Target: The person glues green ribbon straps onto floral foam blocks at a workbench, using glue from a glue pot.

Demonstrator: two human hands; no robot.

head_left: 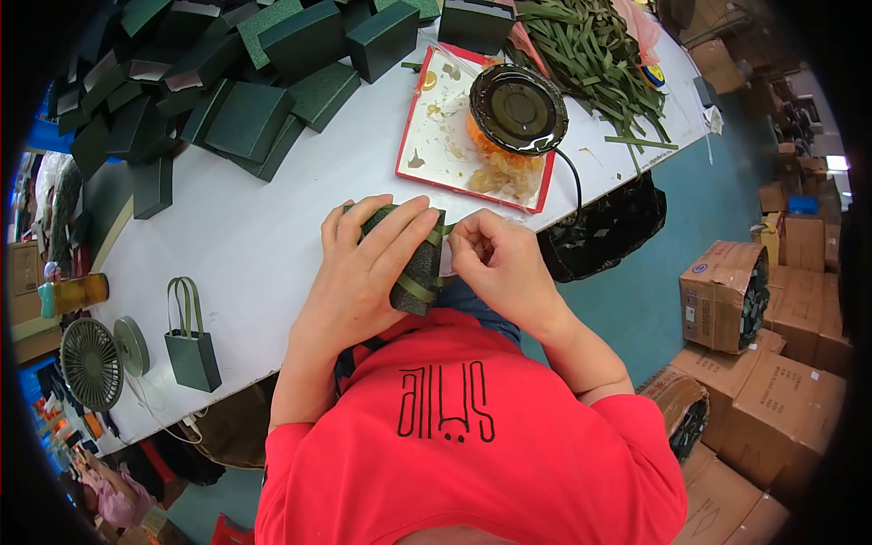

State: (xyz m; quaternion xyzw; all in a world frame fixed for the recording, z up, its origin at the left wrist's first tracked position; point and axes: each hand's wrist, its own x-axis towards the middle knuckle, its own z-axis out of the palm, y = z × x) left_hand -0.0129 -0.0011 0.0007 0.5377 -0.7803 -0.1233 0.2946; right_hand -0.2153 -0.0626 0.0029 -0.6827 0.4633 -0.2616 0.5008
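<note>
My left hand (361, 263) is wrapped over a small dark green box (423, 267) held against the table's near edge, close to my body. An olive green ribbon (416, 290) shows along the box's side. My right hand (498, 259) is at the right of the box, thumb and fingers pinched on the ribbon's end by its upper edge. Part of the box is hidden under my left fingers. Ahead of my hands, a round black glue pot (518, 107) with dark, shiny liquid on top stands on a red-edged white board (445, 136) spotted with dried glue.
Several green boxes (250, 123) are piled at the back left. Cut ribbon strips (586, 59) lie in a heap at the back right. A small handled green bag (193, 354) and a fan (92, 363) stand on the left. Cardboard cartons (772, 409) fill the floor at right.
</note>
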